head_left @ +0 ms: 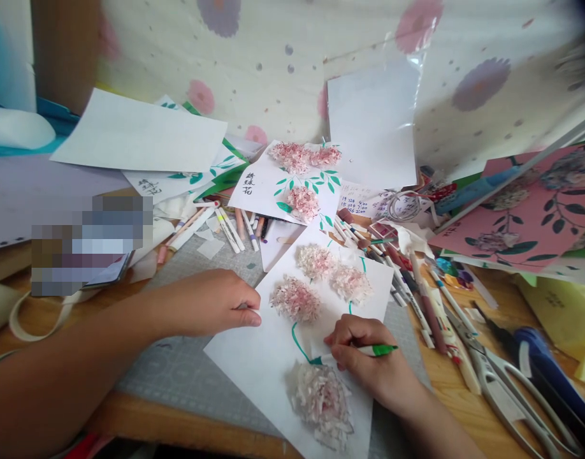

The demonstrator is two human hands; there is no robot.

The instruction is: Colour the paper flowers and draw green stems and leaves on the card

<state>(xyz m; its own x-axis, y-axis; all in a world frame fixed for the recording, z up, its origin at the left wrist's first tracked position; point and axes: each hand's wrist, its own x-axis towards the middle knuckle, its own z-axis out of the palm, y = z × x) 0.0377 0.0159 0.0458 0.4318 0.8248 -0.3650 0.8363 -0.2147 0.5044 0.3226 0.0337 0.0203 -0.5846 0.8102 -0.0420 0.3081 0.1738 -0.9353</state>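
My right hand [364,354] is closed around a green marker [382,350], its tip low over the white paper sheet [254,357]. Several pale pink, ruffled flowers [296,298] stand raised on that sheet. Beside the marker, a green painted stem [299,344] curves down to a dark green patch above the lowest flower [324,405]. My left hand [225,303] is closed at the sheet's left edge, thumb and forefinger pinched on the paper. Behind the sheet leans a finished-looking flower picture [285,182] with green leaves and written characters.
A grey cutting mat [178,370] lies under the sheet. Many markers [230,231] are strewn behind and to the right. Large scissors [507,389] and a blue-handled tool [550,370] lie at right. A pink flower picture [541,210] stands there; a blurred-out device [92,248] sits left.
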